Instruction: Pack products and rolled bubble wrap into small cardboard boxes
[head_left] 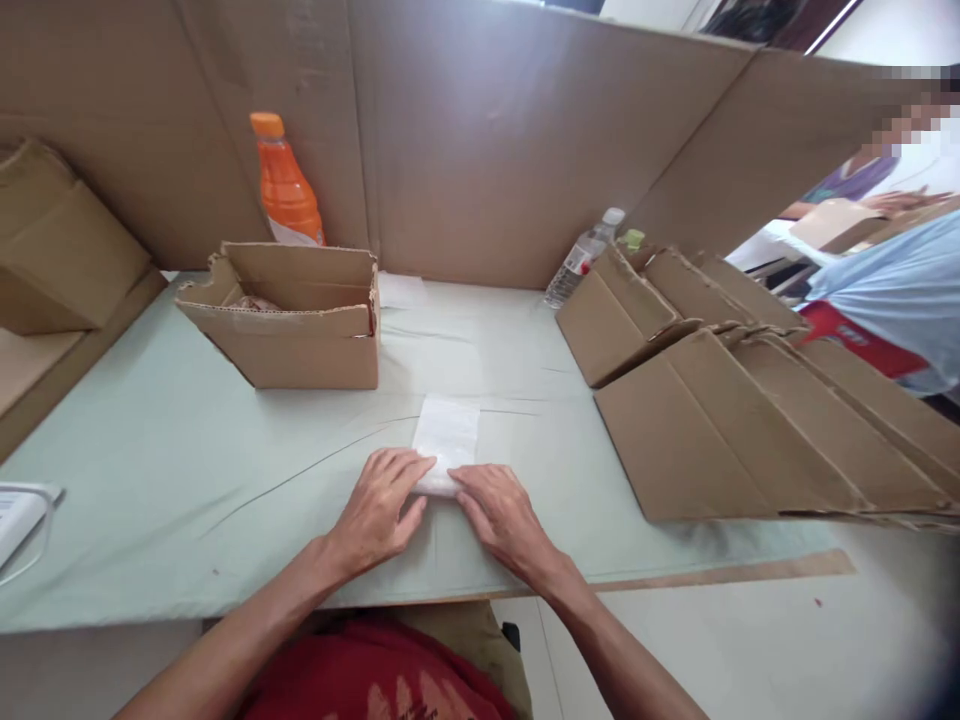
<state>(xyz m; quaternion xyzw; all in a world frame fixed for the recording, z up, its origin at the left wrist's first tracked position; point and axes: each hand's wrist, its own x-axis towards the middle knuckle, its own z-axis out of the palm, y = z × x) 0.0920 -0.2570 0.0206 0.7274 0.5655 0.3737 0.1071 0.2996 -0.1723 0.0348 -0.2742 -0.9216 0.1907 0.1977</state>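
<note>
A narrow white sheet [448, 425] lies on the table in front of me, its far part flat. The near end looks rolled or folded into a thicker white edge. My left hand [379, 500] grips the left end of that edge, fingers bent over the top and thumb on the near side. At the right end my right hand [504, 515] holds it the same way, with the fingertips on top and the thumb in front. Whether anything is wrapped inside the fold cannot be seen.
An open cardboard box [315, 345] stands beyond my left hand, an orange bottle [289, 190] behind it. Several cardboard bins [697, 430] line the right side, near a clear bottle [581, 260]. A tall cardboard wall [495, 140] closes the back. Another person [892, 270] is at far right.
</note>
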